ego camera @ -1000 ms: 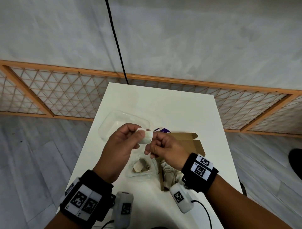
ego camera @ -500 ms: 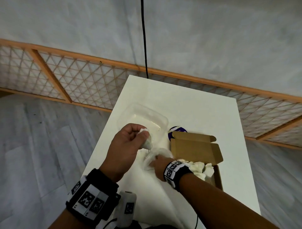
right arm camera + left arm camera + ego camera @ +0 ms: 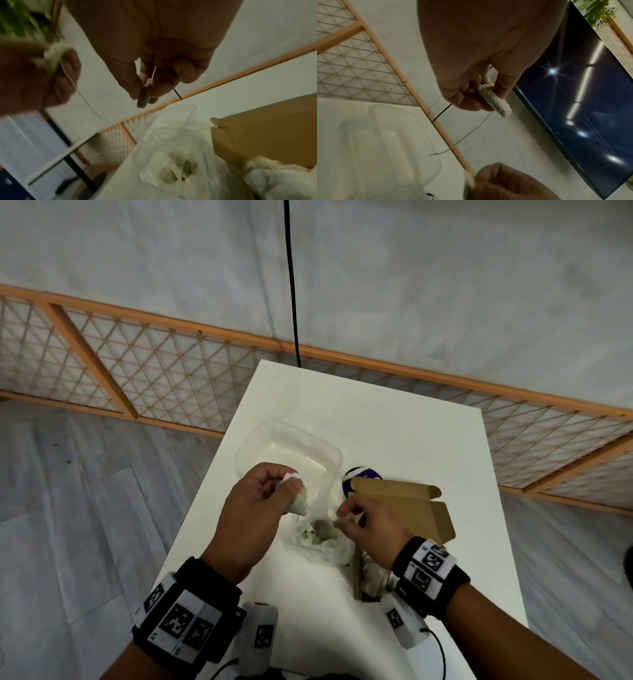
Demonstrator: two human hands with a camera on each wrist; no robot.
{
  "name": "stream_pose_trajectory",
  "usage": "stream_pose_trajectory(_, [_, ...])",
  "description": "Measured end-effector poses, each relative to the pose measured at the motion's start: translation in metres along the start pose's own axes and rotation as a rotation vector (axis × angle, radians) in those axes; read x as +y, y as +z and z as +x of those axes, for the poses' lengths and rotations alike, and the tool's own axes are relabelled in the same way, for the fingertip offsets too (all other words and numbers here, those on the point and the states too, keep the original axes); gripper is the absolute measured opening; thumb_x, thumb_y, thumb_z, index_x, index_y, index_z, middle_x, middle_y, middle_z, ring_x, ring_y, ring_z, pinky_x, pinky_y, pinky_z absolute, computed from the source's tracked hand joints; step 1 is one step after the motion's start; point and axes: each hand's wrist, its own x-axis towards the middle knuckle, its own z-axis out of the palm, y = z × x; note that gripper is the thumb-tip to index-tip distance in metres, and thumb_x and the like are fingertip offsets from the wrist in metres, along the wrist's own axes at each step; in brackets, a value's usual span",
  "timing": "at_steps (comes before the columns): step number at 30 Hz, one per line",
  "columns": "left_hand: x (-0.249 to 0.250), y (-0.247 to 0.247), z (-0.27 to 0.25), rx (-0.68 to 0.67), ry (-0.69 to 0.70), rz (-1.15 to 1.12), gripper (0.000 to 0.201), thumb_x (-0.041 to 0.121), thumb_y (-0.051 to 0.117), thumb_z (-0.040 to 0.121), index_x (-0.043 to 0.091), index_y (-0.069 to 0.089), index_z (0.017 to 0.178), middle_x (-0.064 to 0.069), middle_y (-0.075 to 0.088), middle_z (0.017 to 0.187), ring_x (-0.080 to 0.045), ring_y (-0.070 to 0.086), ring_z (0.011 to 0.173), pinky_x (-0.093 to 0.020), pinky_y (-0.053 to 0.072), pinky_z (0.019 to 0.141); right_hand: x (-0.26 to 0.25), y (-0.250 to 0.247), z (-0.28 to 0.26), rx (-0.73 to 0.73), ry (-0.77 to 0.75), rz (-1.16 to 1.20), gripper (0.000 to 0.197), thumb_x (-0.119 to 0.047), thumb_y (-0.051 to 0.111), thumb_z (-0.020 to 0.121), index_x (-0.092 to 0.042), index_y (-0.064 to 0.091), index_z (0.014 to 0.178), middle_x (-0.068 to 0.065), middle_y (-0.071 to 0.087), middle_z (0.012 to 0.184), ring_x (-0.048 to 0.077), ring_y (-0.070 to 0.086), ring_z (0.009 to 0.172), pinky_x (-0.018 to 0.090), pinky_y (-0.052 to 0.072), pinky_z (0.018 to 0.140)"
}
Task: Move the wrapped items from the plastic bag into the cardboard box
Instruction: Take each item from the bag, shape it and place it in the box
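L hand [image 3: 253, 511]: 1 wrapped item [image 3: 494, 100] | R hand [image 3: 371, 527]: 1 small item [image 3: 143, 100] | 1 box [image 3: 411, 508]

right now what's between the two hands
In the head view, the open plastic bag lies on the table below the gap between the left hand and the right hand.

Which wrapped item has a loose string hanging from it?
The wrapped item gripped in the left hand; its string dangles free, unlike the small one in the right hand.
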Motion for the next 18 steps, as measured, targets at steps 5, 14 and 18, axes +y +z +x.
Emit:
stream_pose_trajectory(5, [0.002, 0.013, -0.002, -0.064, -0.022, 0.006, 0.013, 0.010, 0.063, 0.101, 0.009, 0.070, 0.112, -0.004, 0.075, 0.085, -0.011, 0.071, 0.074, -0.021, 0.057, 0.071, -0.022, -0.033, -0.019, 0.142, -0.027, 0.450, 0.044, -0.006, 0.073, 0.091, -0.026, 0.056, 0.127, 0.017, 0.066, 0.098, 0.011, 0.058, 0.068, 0.028, 0.053, 0.070])
stream_pose_trajectory(14, [0.016, 0.042, -0.006, -0.240, 0.049, 0.100, 0.010, 0.017, 0.069, 0.098, 0.023, 0.076, 0.103, 0.004, 0.078, 0.109, -0.033, 0.070, 0.098, -0.050, 0.060, 0.091, -0.046, -0.072, -0.038, 0.195, -0.152, 0.672, 0.031, -0.008, 0.056, 0.103, -0.012, 0.054, 0.134, 0.014, 0.071, 0.079, 0.018, 0.068, 0.069, 0.028, 0.051, 0.065])
stream_pose_trajectory(18, [0.024, 0.050, -0.006, -0.291, 0.077, 0.082, 0.014, 0.030, 0.070, 0.092, 0.024, 0.075, 0.104, -0.004, 0.077, 0.114, -0.042, 0.069, 0.105, -0.064, 0.054, 0.094, -0.049, -0.076, -0.041, 0.229, -0.186, 0.673, 0.018, -0.011, 0.051, 0.106, -0.006, 0.064, 0.118, 0.011, 0.071, 0.078, 0.021, 0.068, 0.067, 0.031, 0.053, 0.063])
